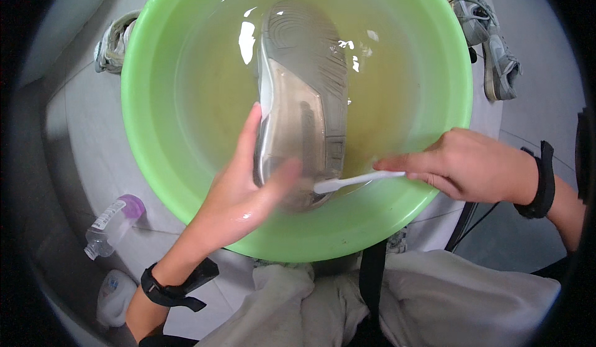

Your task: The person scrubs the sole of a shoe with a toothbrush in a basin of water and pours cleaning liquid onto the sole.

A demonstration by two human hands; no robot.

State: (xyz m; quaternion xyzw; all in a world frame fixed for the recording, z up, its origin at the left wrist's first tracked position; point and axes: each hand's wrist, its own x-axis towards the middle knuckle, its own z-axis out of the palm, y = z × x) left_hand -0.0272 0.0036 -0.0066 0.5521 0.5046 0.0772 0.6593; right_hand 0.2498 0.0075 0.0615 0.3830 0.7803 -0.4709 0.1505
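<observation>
- Keeping hold of the shoe (301,98) looks like my main worry: it lies sole up in the cloudy water (388,108) of the green basin (144,92), its heel end toward me, and a wet edge could slide out of my left hand (239,198).
- If my grip gave, I think the shoe would drop or roll and send water over the near rim onto my trousers (447,294).
- The white brush (366,178) touches the heel close to my left thumb, so a skid on the slick sole could knock my fingers.
- A damp handle might also twist under a hard push, since my right hand (465,164) has only its end.
- My left forearm comes up from the lower left across the rim; that hand grips the shoe's left side, fingers along the edge, the blurred thumb over the sole.
- My right forearm reaches in from the right, knuckles up, fingers closed on the brush handle, index finger pointing toward the shoe.
</observation>
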